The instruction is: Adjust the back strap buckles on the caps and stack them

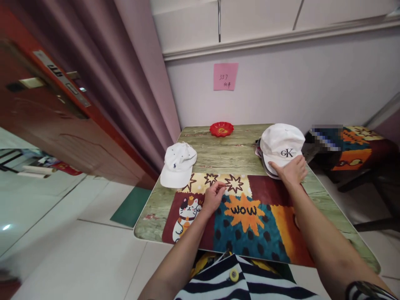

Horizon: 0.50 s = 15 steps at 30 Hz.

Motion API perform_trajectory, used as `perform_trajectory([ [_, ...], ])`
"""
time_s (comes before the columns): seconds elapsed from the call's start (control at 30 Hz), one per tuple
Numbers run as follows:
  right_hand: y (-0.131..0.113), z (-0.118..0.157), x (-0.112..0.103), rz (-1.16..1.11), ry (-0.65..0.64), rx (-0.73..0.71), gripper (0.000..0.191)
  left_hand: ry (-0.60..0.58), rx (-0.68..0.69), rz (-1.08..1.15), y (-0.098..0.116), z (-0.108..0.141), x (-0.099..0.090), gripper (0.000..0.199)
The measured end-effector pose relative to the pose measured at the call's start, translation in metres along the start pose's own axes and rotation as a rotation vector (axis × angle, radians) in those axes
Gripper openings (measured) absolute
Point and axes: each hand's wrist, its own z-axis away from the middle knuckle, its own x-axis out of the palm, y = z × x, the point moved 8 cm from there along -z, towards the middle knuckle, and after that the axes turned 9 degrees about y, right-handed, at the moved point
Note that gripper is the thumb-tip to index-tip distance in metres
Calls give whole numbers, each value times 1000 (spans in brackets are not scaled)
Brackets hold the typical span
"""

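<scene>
My right hand (293, 170) grips a white baseball cap (281, 139) with dark "CK" letters at the table's right side, thumb on its brim and fingers along its right edge. Darker caps (265, 164) show partly beneath that one, stacked under it; how many is hidden. Over the printed mat (262, 233), my left hand (214, 196) hovers or rests with fingertips pinched together and nothing visible in them. A second white baseball cap (178, 164) with a small dark logo lies on the left, its brim toward me, apart from both hands.
On the wood-patterned table (218, 154), a red scalloped dish (221, 129) stands near the wall. A pink note (225, 76) is stuck above it. A purple curtain (134, 75) and a red door (34, 100) border the left; a dark stool (368, 179) stands beyond the right edge.
</scene>
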Motion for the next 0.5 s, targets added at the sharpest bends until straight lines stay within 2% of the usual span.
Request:
perform_trajectory([
  [0.07,-15,10,-13,-6,74,-64,116,10,9,5,1,1,-1,19],
  [0.13,-46,32,-24,-62,125,-215,102,14,14,12,1,1,0,19],
  [0.2,-83,64,-25,-178,78,-347,90,18,11,22,-1,2,1,19],
  [0.27,-119,97,-16,-368,-13,-411,81,24,3,41,-5,3,4,20],
  [0.33,-147,125,-1,-607,-117,-377,75,42,-11,76,-8,4,5,21],
  [0.4,-164,142,23,-802,-263,-237,64,88,-20,103,-9,1,-2,23],
  [0.43,-168,148,37,-873,-336,-147,61,127,-17,99,-8,-2,-10,23],
  [0.5,-172,155,59,-940,-440,-9,56,242,12,37,0,-15,-39,24],
])
